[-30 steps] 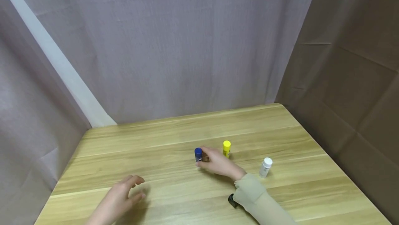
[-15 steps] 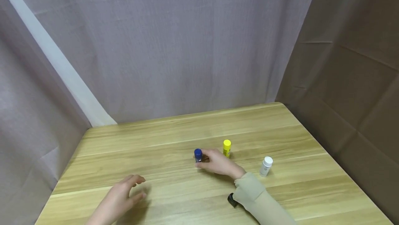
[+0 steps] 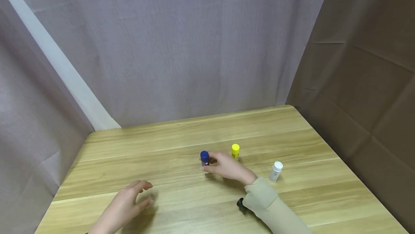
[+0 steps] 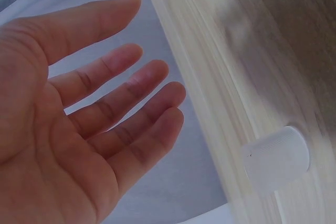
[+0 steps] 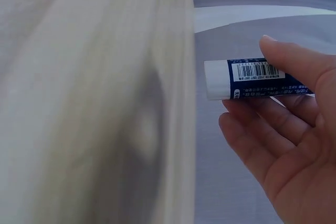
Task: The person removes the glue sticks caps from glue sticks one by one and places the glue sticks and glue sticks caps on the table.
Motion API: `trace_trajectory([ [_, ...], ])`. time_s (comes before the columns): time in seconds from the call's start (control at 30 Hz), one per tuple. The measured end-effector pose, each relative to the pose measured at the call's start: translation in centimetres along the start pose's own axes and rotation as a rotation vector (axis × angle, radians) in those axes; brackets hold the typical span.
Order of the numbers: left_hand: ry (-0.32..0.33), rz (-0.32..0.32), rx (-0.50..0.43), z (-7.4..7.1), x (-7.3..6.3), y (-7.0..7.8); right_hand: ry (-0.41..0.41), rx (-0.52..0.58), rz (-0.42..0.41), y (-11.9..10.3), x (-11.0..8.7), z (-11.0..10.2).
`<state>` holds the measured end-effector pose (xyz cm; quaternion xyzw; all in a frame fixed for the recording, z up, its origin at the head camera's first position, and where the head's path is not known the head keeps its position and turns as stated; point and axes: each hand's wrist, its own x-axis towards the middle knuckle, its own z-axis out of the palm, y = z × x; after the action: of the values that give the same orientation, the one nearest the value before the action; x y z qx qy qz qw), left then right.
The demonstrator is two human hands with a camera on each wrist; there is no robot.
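Note:
My right hand (image 3: 230, 166) pinches an upright blue glue stick (image 3: 205, 157) between thumb and fingers near the table's middle. In the right wrist view, the barcode label and white base of that glue stick (image 5: 252, 78) show, with a gap between base and tabletop. My left hand (image 3: 121, 205) hovers over the near left of the table, holding nothing, its fingers loosely spread in the left wrist view. Just behind the right hand stands a yellow glue stick (image 3: 235, 151), its lower part hidden. A white bottle (image 3: 275, 171) with a white cap stands further right.
The wood-grain table (image 3: 155, 169) is bordered by a grey curtain (image 3: 181, 46) at the back and left, and a brown cloth (image 3: 363, 82) at the right. A black device (image 3: 241, 205) sits at the right sleeve.
The right hand has raised the blue glue stick slightly and shifted it a little to the left. The left hand has hardly moved.

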<state>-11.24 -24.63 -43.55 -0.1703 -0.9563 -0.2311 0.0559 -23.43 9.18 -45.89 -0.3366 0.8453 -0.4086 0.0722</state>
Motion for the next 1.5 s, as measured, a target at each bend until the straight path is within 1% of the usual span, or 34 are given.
trace_trajectory([
  [0.3,-0.003,0.023,0.003,-0.1,0.1,-0.1,0.025,-0.031,-0.037,-1.7,-0.3,-1.5],
  [0.5,-0.007,0.022,0.000,-0.2,0.1,0.0,0.024,-0.039,-0.052,-2.5,-0.4,-1.8],
  [0.6,-0.005,0.019,0.000,-0.2,0.1,0.1,0.020,-0.032,-0.062,-2.8,-0.5,-1.6],
  [0.7,-0.002,0.009,-0.004,-0.2,0.3,0.3,0.008,-0.025,-0.055,-3.0,-0.6,-1.3],
  [0.83,0.001,0.005,-0.007,-0.3,0.5,0.7,-0.028,-0.039,-0.048,-3.1,-0.6,-0.5],
  [0.93,0.014,0.020,-0.003,-0.3,0.7,1.1,-0.064,-0.061,-0.056,-3.0,-0.5,0.1],
  [1.13,0.055,0.063,-0.013,-0.4,1.8,2.1,-0.105,-0.095,-0.060,-3.2,-0.6,0.7],
  [1.27,0.075,0.099,-0.013,-0.8,2.9,2.9,-0.121,-0.086,-0.057,-3.4,-0.6,1.1],
  [1.33,0.080,0.115,-0.010,-1.0,3.5,3.5,-0.128,-0.079,-0.060,-3.5,-0.6,1.3],
  [1.5,0.077,0.172,-0.014,-1.3,5.3,5.3,-0.139,-0.067,-0.097,-3.8,-0.4,1.7],
])
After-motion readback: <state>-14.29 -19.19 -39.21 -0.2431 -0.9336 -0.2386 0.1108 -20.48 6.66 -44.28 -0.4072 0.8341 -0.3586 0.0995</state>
